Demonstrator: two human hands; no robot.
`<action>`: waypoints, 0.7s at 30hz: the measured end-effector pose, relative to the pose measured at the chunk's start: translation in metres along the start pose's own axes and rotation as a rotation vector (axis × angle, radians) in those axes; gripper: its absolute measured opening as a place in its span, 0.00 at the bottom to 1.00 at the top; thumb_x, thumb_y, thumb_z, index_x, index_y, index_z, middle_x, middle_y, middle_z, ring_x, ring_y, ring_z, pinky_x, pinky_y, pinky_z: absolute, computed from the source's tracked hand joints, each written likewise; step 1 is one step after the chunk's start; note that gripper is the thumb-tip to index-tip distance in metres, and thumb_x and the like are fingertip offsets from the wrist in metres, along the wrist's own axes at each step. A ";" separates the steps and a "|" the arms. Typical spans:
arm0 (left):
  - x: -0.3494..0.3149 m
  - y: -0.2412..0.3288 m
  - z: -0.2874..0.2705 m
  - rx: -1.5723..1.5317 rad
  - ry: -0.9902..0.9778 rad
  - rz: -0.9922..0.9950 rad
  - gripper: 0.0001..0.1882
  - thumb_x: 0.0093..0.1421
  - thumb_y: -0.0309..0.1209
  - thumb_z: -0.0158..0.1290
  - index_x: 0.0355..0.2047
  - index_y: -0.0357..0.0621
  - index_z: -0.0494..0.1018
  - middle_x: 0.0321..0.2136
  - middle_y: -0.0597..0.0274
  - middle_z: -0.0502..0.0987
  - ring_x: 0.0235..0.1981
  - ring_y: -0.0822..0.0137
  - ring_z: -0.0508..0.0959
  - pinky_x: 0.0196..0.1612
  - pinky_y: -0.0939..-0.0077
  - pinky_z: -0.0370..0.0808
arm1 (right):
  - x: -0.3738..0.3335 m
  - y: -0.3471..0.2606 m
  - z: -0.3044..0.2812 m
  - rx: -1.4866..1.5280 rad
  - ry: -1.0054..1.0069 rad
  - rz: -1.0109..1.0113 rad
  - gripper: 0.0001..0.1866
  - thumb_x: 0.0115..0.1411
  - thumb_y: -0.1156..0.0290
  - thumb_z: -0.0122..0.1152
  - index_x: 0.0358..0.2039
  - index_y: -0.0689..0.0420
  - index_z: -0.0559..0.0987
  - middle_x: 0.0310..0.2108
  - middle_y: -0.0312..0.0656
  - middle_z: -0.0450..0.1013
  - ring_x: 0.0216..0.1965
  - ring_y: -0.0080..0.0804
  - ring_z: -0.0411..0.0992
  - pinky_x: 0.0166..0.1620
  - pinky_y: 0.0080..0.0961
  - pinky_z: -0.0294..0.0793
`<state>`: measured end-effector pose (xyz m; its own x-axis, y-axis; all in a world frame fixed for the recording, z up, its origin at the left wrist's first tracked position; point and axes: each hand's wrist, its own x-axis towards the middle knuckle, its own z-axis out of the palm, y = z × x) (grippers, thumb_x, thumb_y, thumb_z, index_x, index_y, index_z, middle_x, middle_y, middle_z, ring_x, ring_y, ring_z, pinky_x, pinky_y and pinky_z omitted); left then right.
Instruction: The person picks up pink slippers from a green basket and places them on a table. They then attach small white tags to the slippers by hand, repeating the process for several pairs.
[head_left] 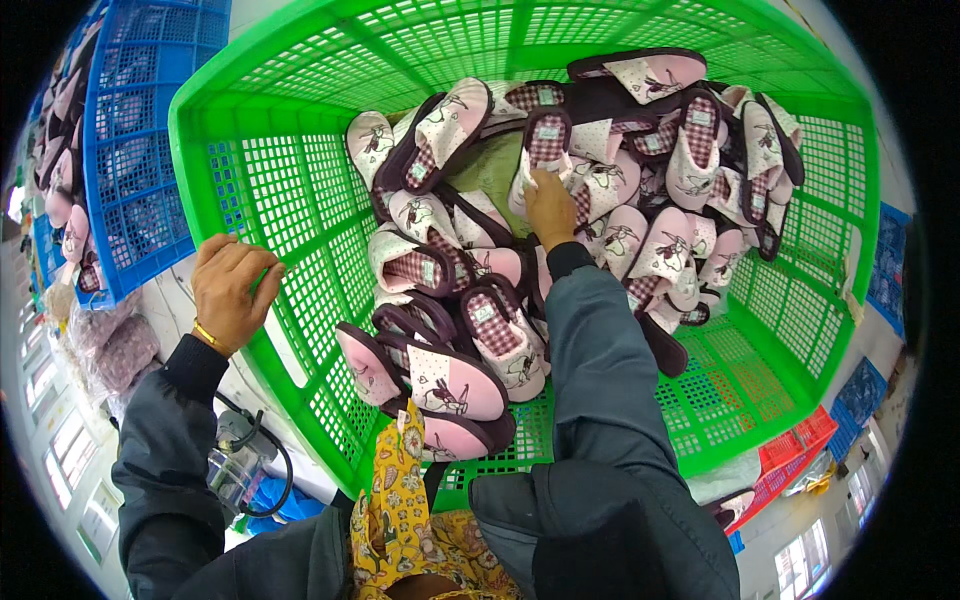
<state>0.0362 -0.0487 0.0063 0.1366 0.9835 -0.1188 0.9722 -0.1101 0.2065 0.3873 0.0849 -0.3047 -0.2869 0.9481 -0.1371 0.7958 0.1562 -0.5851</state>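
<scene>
The basket point(188, 150) is glossy, perforated plastic; the slippers point(465, 385) look like soft, matt cloth, their insoles point(485, 308) woven; the sleeves point(605, 350) are smooth, dull cloth; the bracelet point(205, 333) looks like shiny metal.

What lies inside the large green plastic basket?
Pink-and-white slippers with dark soles lie heaped; the right hand touches one. Whatever the upper slippers cover, including part of the basket's floor, is hidden.

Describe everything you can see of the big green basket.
The green basket looks like plastic, open-topped and roughly rectangular, with lattice walls and floor under a thicker rim. Its opening faces the camera, and pink and dark slippers lie heaped inside. The left hand rests on its left rim; the right hand reaches in among them.
</scene>
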 end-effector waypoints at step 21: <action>-0.006 -0.009 0.000 -0.058 0.029 -0.009 0.06 0.53 0.30 0.61 0.27 0.46 0.74 0.26 0.63 0.76 0.32 0.59 0.76 0.49 0.64 0.69 | 0.038 -0.147 -0.047 -0.268 0.088 -0.628 0.06 0.52 0.72 0.55 0.31 0.50 0.77 0.30 0.36 0.71 0.35 0.38 0.69 0.38 0.37 0.65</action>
<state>0.0266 -0.0532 0.0052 0.1218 0.9882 -0.0926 0.9607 -0.0939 0.2611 0.2847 0.1107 -0.1859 -0.7018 0.6724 0.2353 0.6000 0.7360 -0.3135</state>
